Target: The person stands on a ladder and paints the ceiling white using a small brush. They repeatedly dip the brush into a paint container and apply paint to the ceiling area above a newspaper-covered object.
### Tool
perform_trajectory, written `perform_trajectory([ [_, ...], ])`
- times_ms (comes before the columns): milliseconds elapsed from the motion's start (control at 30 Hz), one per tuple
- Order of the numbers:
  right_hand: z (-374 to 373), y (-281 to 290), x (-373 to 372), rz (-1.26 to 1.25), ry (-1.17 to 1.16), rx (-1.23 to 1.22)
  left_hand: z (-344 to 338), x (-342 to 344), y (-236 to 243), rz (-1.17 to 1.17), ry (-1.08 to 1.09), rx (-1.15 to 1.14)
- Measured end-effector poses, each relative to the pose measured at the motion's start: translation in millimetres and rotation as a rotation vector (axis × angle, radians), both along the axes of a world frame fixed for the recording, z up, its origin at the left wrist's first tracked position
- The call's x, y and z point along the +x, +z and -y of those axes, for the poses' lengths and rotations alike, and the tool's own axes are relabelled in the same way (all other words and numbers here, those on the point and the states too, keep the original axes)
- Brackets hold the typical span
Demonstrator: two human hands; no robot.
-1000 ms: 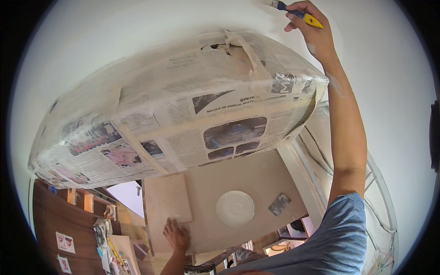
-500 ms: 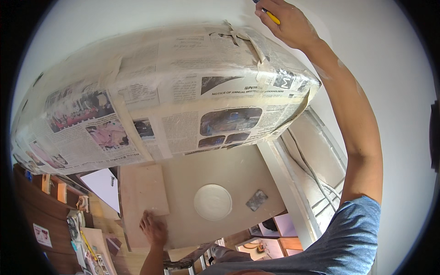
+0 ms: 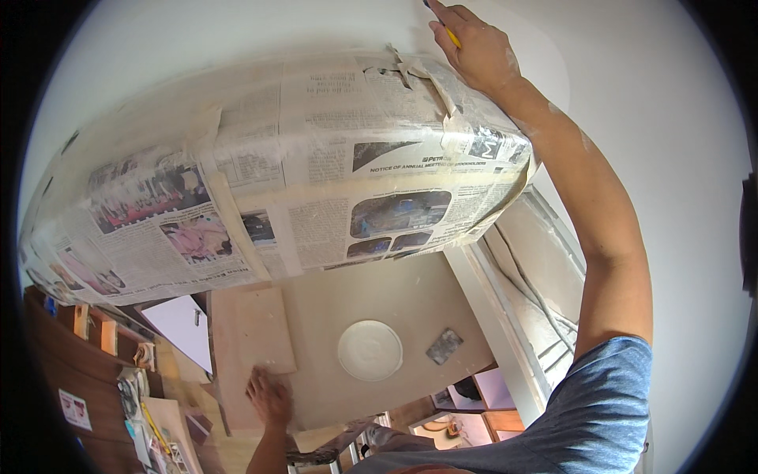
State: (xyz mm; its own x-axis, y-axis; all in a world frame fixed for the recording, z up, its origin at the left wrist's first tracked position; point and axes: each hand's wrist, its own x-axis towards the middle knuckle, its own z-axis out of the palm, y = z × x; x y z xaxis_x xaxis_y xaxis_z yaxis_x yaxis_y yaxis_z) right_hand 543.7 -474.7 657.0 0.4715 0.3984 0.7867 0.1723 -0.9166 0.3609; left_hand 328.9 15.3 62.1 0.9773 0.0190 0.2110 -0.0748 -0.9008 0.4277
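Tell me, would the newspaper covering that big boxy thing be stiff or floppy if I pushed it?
The newspaper would probably crinkle, since it looks thin and wrinkled. It might rip more near the tear, where it's already open. The beige tape strip would likely help stop it sliding.

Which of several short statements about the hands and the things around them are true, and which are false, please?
1. The right hand holds a yellow handle. True.
2. The large boxy thing is wrapped in plain blue cloth. False: it is covered with newspaper.
3. The round white thing lies to the left of the small grey block. True.
4. The left hand touches the round white thing. False: it is apart from it, by the lower edge of the thin panel.
5. The sleeve is blue. True.
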Motion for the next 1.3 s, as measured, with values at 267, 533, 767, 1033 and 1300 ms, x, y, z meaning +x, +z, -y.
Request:
perform_trajectory([
  [267,-3,-1,1,-0.039,-0.052,0.036,1,0,3,-0.005,-0.006,0.01],
  [533,-5,-1,1,-0.069,-0.101,0.035,3,-1,7,-0.048,0.002,0.007],
  [767,-7,0,3,-0.046,-0.127,-0.009,2,0,4,-0.028,-0.003,0.004],
  [1033,-2,0,7,-0.074,-0.137,0.035,3,-2,3,-0.01,-0.008,0.006],
  [1300,1,-1,14,-0.059,-0.005,0.078,2,0,4,-0.018,-0.007,0.021],
])
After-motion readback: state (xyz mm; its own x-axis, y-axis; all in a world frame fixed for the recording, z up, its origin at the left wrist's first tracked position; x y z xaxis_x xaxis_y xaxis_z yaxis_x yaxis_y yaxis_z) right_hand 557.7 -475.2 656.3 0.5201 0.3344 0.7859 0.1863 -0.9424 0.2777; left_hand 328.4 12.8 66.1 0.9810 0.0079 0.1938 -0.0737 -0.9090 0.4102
